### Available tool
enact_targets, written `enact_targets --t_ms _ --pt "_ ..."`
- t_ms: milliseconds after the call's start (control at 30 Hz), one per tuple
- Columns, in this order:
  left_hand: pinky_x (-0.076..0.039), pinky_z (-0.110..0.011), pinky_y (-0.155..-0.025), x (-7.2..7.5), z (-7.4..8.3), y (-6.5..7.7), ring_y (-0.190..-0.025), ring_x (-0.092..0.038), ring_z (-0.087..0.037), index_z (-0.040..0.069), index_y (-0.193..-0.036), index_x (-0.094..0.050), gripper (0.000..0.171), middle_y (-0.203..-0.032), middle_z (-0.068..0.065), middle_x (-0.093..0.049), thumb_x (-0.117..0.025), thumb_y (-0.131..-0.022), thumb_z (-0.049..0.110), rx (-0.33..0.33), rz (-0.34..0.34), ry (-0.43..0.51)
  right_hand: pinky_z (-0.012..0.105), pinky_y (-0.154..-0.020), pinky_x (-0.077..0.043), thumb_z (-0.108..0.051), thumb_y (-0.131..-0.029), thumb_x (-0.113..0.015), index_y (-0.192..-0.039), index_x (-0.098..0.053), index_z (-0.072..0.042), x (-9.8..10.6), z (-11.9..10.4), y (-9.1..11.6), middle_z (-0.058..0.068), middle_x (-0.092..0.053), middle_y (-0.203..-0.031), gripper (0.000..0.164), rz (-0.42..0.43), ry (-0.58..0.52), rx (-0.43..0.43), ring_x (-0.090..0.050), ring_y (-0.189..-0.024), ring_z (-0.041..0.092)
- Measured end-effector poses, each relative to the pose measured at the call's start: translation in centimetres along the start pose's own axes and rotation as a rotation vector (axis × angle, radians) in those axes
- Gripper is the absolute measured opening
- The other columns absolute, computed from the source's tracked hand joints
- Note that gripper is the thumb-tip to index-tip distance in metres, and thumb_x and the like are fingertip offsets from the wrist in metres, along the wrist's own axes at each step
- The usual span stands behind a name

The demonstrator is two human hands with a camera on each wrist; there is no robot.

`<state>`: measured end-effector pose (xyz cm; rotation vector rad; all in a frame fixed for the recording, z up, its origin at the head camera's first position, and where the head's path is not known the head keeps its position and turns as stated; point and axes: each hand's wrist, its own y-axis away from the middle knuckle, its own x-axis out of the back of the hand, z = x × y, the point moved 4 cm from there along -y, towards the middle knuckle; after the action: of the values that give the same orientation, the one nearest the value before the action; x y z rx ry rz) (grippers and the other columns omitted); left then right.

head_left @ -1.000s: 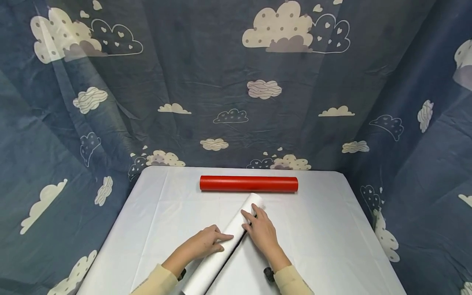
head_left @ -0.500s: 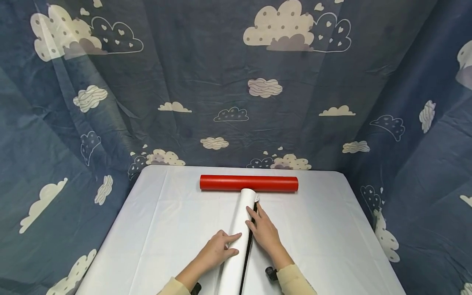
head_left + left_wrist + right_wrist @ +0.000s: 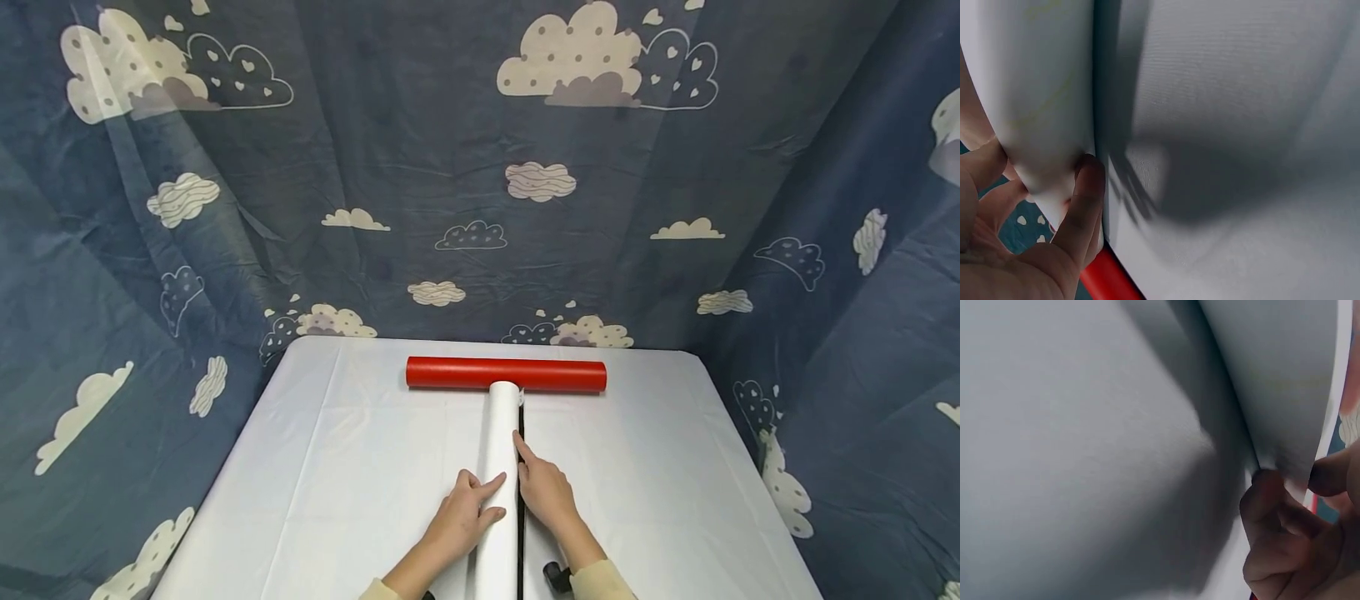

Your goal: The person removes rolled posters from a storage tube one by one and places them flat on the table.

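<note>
A long white roll (image 3: 498,467) lies on the table, pointing away from me, with a black strip (image 3: 521,533) along its right side. My left hand (image 3: 457,517) grips the roll from the left, index finger and thumb over its top. In the left wrist view, other fingers (image 3: 1088,194) reach down its side to the tabletop. My right hand (image 3: 547,492) is at the roll's right edge, index finger pointing along it. The right wrist view has the edge of the white sheet (image 3: 1285,394) pinched between finger and thumb. The roll's near end is out of view.
A red roll (image 3: 506,374) lies crosswise near the back of the white-covered table (image 3: 660,467), just beyond the white roll's far end. A dark blue curtain (image 3: 405,150) with cloud prints surrounds the table on the back and sides.
The white roll has swung from a slant to nearly straight ahead, its far end now close to the red roll. The left hand has moved right with it; the right hand has slid slightly nearer.
</note>
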<state>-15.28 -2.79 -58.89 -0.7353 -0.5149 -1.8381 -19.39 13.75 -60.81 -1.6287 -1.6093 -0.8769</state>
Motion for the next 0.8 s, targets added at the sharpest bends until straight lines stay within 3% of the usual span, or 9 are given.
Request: enact_targets --t_ms 167,267,367,533,667,800 --pt "-0.047 -0.016 -0.056 -0.4 0.0 -0.1 -0.066 -0.047 -0.004 0.014 -0.149 -0.063 0.056 -0.101 -0.002 -0.048 -0.077 -0.096 0.028 0.003 0.036 -0.026 0.029 -0.046 -0.035 -0.016 -0.104 -0.06 -0.161 -0.048 -0.015 0.1 0.4 2.2 0.003 -0.056 -0.059 0.057 -0.077 -0.031 0.0 -0.041 -0.048 0.014" --pt "-0.047 -0.015 -0.054 -0.3 0.1 -0.2 -0.064 -0.048 -0.004 0.014 -0.148 -0.063 0.055 -0.102 -0.004 -0.05 -0.077 -0.096 0.026 -0.006 0.055 -0.033 0.024 -0.044 -0.032 -0.016 -0.103 -0.06 -0.16 -0.047 -0.01 0.2 0.5 3.3 -0.004 -0.048 -0.056 0.059 -0.121 -0.045 0.027 -0.036 -0.045 0.01" --pt "-0.046 -0.016 -0.055 -0.2 0.1 -0.4 -0.066 -0.046 -0.004 0.014 -0.147 -0.065 0.054 -0.104 -0.004 -0.051 -0.078 -0.096 0.027 -0.025 0.077 -0.068 0.023 -0.043 -0.033 -0.016 -0.102 -0.061 -0.161 -0.043 -0.005 0.3 0.6 3.9 -0.003 -0.049 -0.055 0.063 -0.176 -0.058 0.05 -0.039 -0.044 0.01" --pt "-0.052 -0.025 -0.066 0.0 0.3 -0.8 -0.084 -0.06 -0.014 0.021 -0.145 -0.068 0.051 -0.124 -0.009 -0.057 -0.078 -0.095 0.029 -0.098 0.102 -0.195 0.039 -0.051 -0.053 -0.014 -0.096 -0.068 -0.161 -0.037 0.006 0.5 0.6 3.9 0.016 -0.068 -0.07 0.074 -0.254 -0.047 0.061 -0.06 -0.055 0.02" --pt "-0.059 -0.032 -0.08 0.0 0.6 -1.0 -0.103 -0.067 -0.022 0.031 -0.144 -0.068 0.048 -0.155 -0.006 -0.053 -0.074 -0.098 0.021 -0.213 0.053 -0.32 0.051 -0.061 -0.058 -0.013 -0.095 -0.069 -0.156 -0.04 0.012 0.3 0.9 3.4 0.031 -0.075 -0.098 0.072 -0.265 0.011 0.086 -0.071 -0.073 0.034" --pt "-0.053 -0.024 -0.077 -0.2 1.0 -1.0 -0.089 -0.057 -0.013 0.036 -0.139 -0.071 0.054 -0.165 0.001 -0.049 -0.073 -0.093 0.007 -0.294 -0.033 -0.46 0.055 -0.068 -0.057 -0.014 -0.096 -0.069 -0.155 -0.042 0.011 0.2 0.9 3.0 0.029 -0.076 -0.111 0.07 -0.293 0.061 0.08 -0.073 -0.085 0.039"
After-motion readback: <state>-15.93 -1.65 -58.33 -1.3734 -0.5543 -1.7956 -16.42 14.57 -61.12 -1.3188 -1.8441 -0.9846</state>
